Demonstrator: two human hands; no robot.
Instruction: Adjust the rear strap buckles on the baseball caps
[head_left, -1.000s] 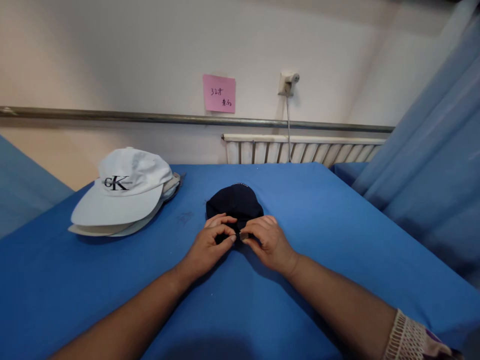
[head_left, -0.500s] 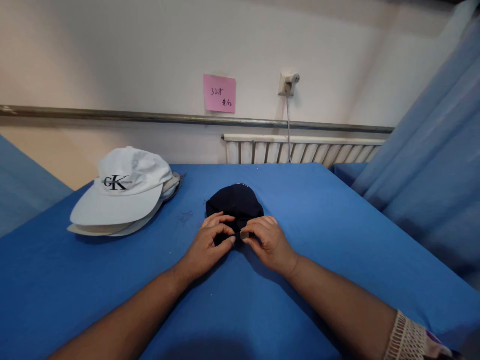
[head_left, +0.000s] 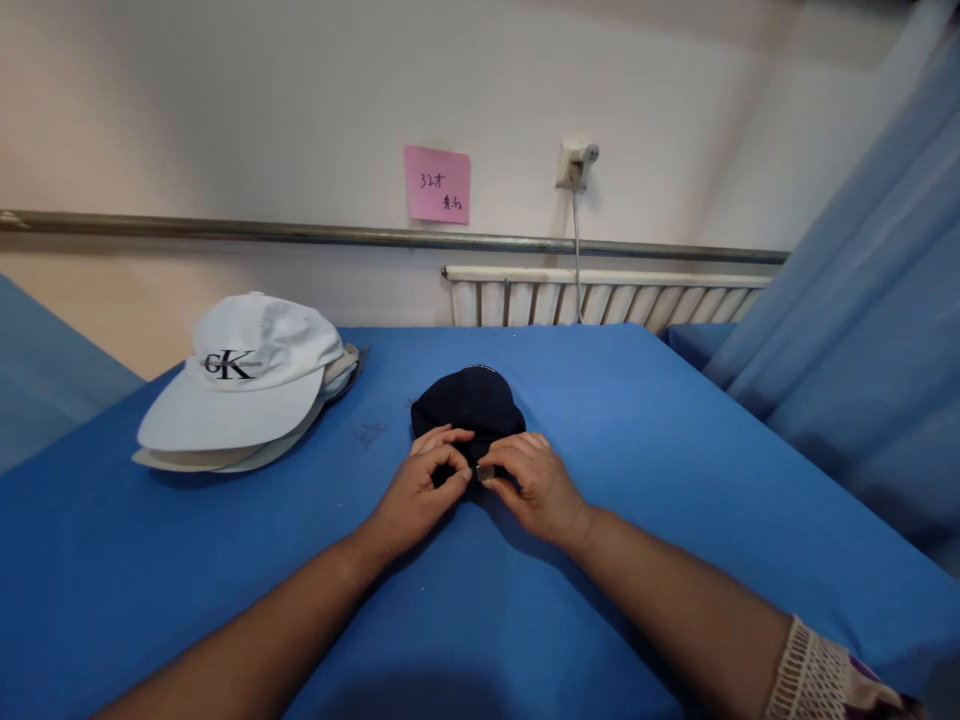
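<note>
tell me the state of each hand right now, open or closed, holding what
Left hand: closed, pinching part of the dark cap.
Right hand: closed, pinching the small buckle at its near edge.

The dark cap [head_left: 466, 400] is matt cloth, the rail [head_left: 300, 233] metal

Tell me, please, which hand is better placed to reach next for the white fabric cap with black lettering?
Probably the left hand: the white cap lies on that side, nearer it; the right hand is farther off, pinching a small greyish piece at the navy fabric cap.
</note>
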